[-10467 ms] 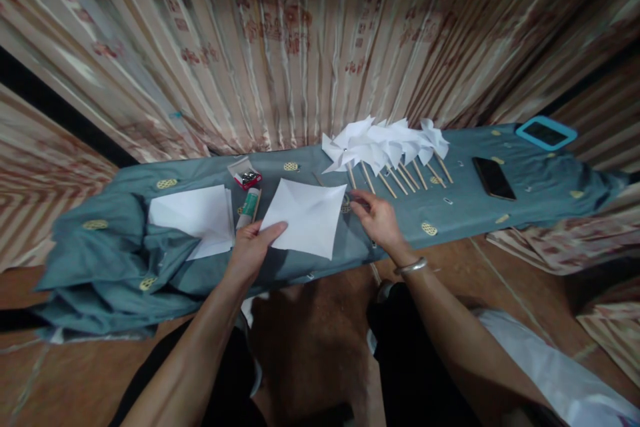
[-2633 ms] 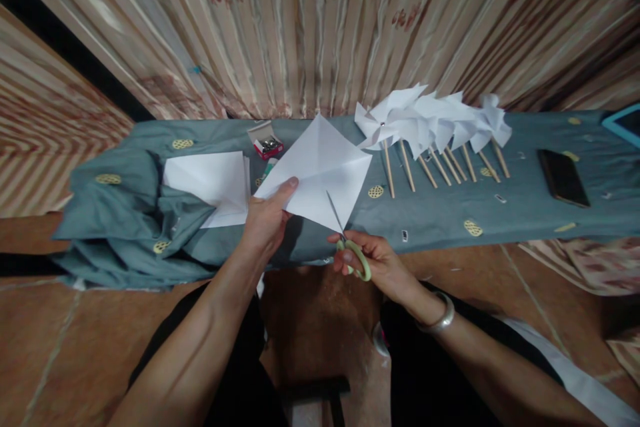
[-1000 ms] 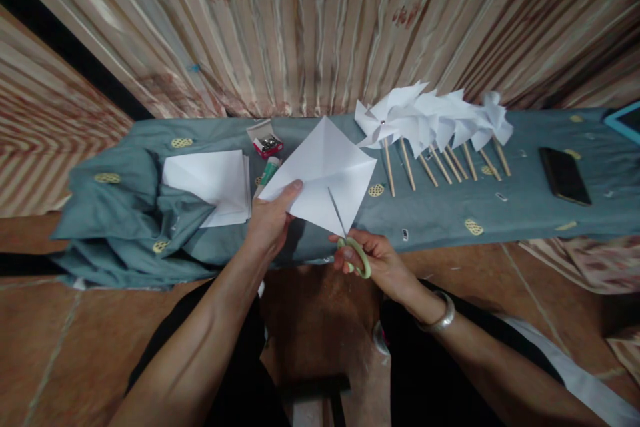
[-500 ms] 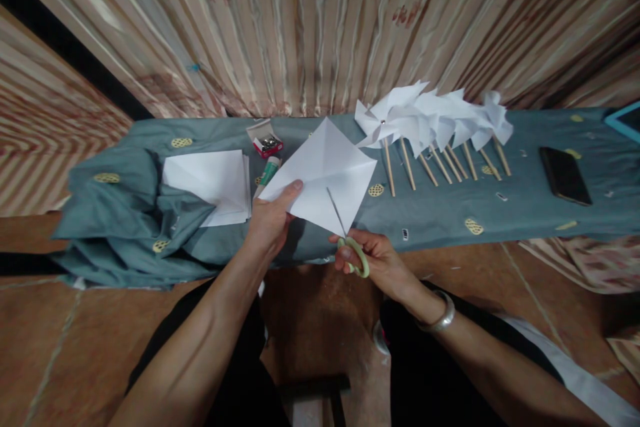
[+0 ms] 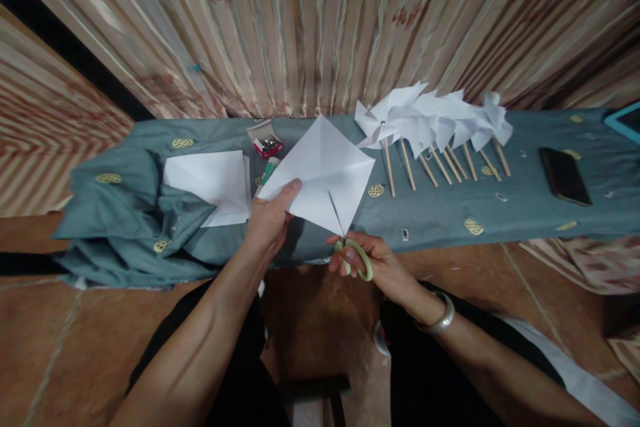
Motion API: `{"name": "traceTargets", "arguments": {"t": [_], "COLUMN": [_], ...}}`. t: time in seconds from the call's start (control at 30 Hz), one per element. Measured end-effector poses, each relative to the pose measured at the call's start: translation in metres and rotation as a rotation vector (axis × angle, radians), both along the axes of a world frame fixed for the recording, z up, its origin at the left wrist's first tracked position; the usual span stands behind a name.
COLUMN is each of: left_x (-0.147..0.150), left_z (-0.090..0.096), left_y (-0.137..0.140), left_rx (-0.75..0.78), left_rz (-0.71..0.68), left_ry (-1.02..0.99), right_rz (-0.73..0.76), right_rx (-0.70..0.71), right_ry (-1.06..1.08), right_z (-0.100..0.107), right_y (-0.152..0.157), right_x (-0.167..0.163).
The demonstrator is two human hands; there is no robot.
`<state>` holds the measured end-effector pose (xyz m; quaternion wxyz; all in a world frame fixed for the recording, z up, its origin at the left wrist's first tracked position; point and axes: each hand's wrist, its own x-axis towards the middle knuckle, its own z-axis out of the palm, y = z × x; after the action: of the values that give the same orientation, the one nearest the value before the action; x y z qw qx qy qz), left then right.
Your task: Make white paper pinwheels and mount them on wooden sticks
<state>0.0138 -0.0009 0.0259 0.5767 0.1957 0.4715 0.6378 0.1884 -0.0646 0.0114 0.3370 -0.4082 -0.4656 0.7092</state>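
A creased square sheet of white paper (image 5: 327,157) is pinched at its left corner by my left hand (image 5: 273,220), thumb on top. My right hand (image 5: 367,259) has its fingers in the green handles of a pair of scissors (image 5: 359,260). One scissor blade lies over the paper, running in from the near corner toward the middle; the other blade is hidden beneath the sheet. Left of the paper, a glue stick (image 5: 271,170) is partly covered by it, and a small red box of metal pins (image 5: 270,145) stands open behind.
A stack of white paper (image 5: 210,180) lies at the left, partly under a fold of the teal cloth (image 5: 130,213). Several white paper pinwheels (image 5: 430,117) on wooden sticks lie at the back right. A phone (image 5: 565,175) rests farther right, near a blue-edged object (image 5: 625,121).
The paper has shifted slightly left. My right hand and the scissors have moved a little toward me, with the handles spread slightly wider.
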Motion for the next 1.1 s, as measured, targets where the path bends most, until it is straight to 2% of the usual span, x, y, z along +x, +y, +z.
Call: {"name": "traceTargets", "arguments": {"t": [0.17,0.33,0.63,0.7,0.73,0.87,0.9,0.97,1.1], "left_x": [-0.006,-0.017,-0.027,-0.025,-0.024,-0.019,-0.018,-0.016,-0.013], "left_z": [0.004,0.01,0.01,0.011,0.011,0.007,0.005,0.001,-0.006], "left_y": [0.005,0.008,0.01,0.008,0.007,0.0,-0.002,-0.004,-0.008], "left_rx": [0.064,0.038,0.079,0.073,0.068,0.011,-0.01,-0.042,-0.058], "left_rz": [0.025,0.08,0.13,0.113,0.09,-0.034,-0.064,-0.123,-0.248], "left_ry": [-0.002,0.047,0.031,0.038,0.042,0.068,0.085,0.13,0.203], "right_rz": [0.071,0.18,0.485,0.421,0.328,-0.304,-0.407,-0.481,-0.442], "right_rx": [-0.007,-0.054,-0.203,-0.152,-0.098,0.191,0.258,0.367,0.483], "right_ry": [-0.024,-0.049,-0.015,-0.007,-0.009,-0.165,-0.223,-0.309,-0.463], "right_z": [0.0,0.003,0.03,0.033,0.034,0.036,0.036,0.037,0.031], "right_y": [-0.003,-0.003,0.002,0.006,0.008,0.018,0.021,0.025,0.03], "right_x": [0.005,0.016,0.05,0.055,0.056,0.056,0.055,0.055,0.057]}}
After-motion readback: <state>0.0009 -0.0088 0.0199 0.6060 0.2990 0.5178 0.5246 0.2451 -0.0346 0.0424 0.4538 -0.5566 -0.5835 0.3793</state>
